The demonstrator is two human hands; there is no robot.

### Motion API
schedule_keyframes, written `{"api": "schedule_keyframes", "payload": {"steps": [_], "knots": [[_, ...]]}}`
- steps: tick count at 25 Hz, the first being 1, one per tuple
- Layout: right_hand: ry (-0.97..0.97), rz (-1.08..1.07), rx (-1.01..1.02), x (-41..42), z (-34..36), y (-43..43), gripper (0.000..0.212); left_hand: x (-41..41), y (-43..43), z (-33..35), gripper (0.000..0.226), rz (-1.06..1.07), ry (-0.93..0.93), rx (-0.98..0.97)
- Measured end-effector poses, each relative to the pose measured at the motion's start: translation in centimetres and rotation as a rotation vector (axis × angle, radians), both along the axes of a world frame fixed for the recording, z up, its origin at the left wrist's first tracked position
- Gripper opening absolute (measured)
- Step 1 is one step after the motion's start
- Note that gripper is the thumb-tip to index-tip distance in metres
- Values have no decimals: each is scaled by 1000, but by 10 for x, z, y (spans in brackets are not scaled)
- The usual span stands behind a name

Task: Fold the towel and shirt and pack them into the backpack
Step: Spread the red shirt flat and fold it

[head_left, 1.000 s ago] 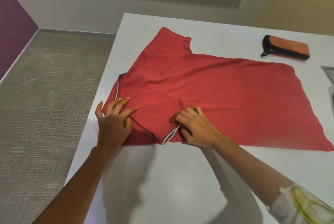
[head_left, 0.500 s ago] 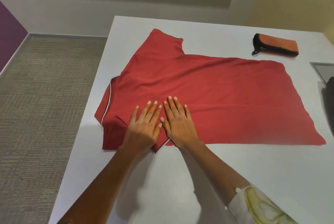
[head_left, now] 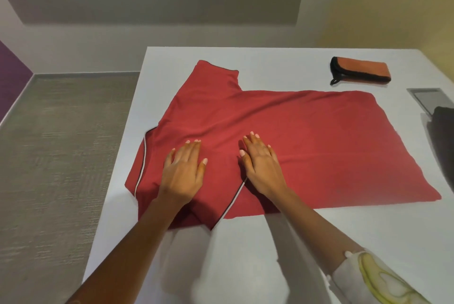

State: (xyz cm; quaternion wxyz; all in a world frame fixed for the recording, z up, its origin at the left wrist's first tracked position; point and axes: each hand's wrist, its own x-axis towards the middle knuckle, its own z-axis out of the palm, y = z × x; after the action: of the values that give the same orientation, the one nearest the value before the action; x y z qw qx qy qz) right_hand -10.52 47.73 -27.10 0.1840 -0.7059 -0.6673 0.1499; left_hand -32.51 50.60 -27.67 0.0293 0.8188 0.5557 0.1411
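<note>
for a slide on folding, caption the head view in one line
Left hand and right hand press flat on a red shirt on a table, folded orange towel beyond.

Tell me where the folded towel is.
In the head view, the towel lies at the far right of the table, beyond the red shirt and apart from it.

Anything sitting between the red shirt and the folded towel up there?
No. In the head view only a bare strip of white table separates the far edge of the shirt from the towel; the two do not touch.
</note>
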Motion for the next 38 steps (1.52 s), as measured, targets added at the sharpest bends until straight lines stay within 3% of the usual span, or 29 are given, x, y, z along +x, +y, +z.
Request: {"api": "schedule_keyframes", "payload": {"steps": [5,8,14,16,18,21,25,28,31,35,38], "knots": [[-106,-100,-109,61,-5,46,52,14,66,5,56,15,90,-79],[-150,-110,-142,91,-9,67,55,22,104,6,56,3,131,-226],[-277,-28,-119,125,-21,77,70,31,143,0,67,226,179,-454],[-226,-8,-94,128,-21,77,72,48,141,-1,69,331,117,-369],[-150,-54,-39,137,-17,82,71,72,137,-2,59,367,0,-158],[-92,-212,25,177,-10,97,61,112,145,-1,44,193,-61,41],[-173,-328,-54,251,-9,110,55,147,186,8,54,51,22,-129],[-218,-328,-153,294,-13,110,59,155,210,6,43,55,140,-148],[-266,-330,-215,321,-19,101,62,156,227,3,31,155,78,-136],[-288,-345,-200,329,-26,95,64,176,233,5,30,452,-16,-181],[-306,-382,-117,329,-18,103,55,191,227,5,31,387,-37,-131]]}}
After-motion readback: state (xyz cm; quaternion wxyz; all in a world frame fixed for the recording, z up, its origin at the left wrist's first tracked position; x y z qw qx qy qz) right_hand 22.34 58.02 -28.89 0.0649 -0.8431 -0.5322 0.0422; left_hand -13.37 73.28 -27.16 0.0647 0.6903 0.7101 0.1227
